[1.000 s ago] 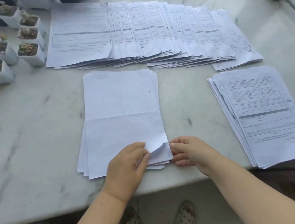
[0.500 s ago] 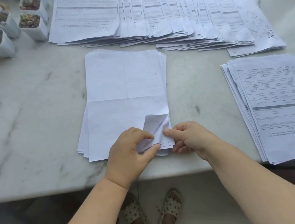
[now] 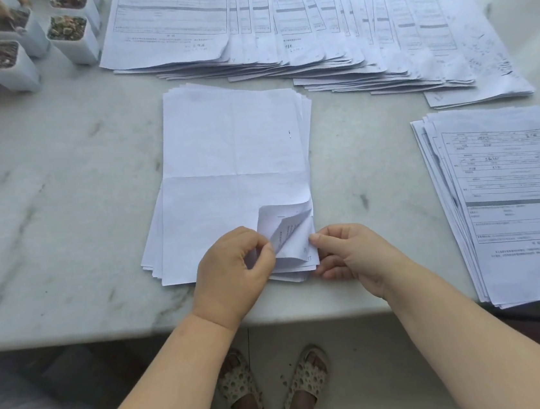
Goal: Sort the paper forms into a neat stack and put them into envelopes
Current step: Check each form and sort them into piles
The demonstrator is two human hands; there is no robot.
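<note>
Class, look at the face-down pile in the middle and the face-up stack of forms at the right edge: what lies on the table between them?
Nothing: in the head view only bare marble table separates the face-down pile from the face-up stack.

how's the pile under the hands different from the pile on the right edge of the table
The middle pile lies blank side up; the right pile shows printed forms face up. The middle pile's near right corner is curled up, pinched by the left hand with the right hand at its edge; the right pile lies flat and untouched. The middle pile's top sheet has a fold crease; the right pile's shows none. Both are loosely squared on the marble table.
</note>
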